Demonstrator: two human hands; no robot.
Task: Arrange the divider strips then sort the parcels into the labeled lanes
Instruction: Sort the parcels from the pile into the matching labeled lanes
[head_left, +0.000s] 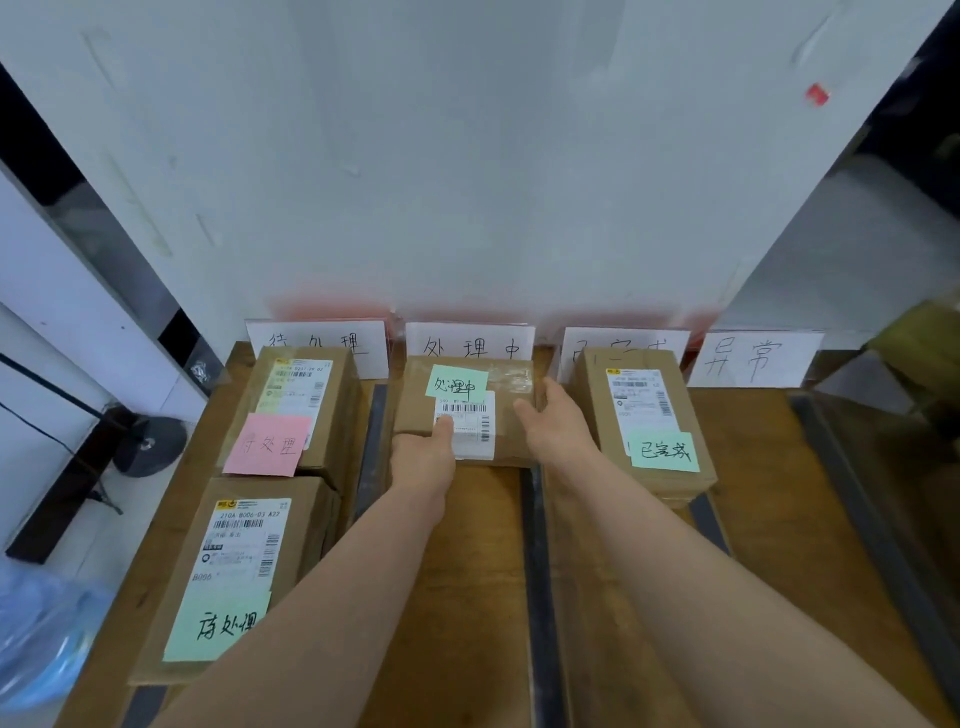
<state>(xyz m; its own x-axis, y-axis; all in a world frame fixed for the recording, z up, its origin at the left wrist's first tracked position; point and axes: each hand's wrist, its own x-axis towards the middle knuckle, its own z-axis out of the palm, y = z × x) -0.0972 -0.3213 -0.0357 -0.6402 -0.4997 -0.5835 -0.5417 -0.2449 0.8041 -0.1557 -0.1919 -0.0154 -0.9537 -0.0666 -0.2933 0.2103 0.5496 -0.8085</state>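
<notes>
— Where is the held parcel (506, 415)?

— We have it in the second lane from the left, at the far end of the wooden table (483, 571). It sits just in front of the white 处理中 sign (470, 343), and a green note with the same characters is on its top.

— How are we holding it?

— Our left hand (423, 454) grips the near left corner. The thumb presses on the white shipping label and the other fingers are hidden below the edge. Our right hand (558, 423) clasps the right side, thumb on top and fingers curled round the far edge. We cannot tell whether the box rests on the wood or hangs just above it.

— And the dividers?

— We see dark strips lying lengthwise. The first strip (375, 441) is just left of our box and the second strip (537, 571) lies between our forearms. The third strip (710, 522) is partly under our right arm, and the fourth strip (849, 493) is far right.

— Other boxes?

— We count two in the leftmost lane below the 待处理 sign (317, 343). The pink-note parcel (332, 415) is at the back and the near parcel (244, 540) is close in front of it. The third-lane parcel (644, 410), noted 已完成, hides part of its sign. The 异常 sign (753, 358) stands furthest right.
</notes>
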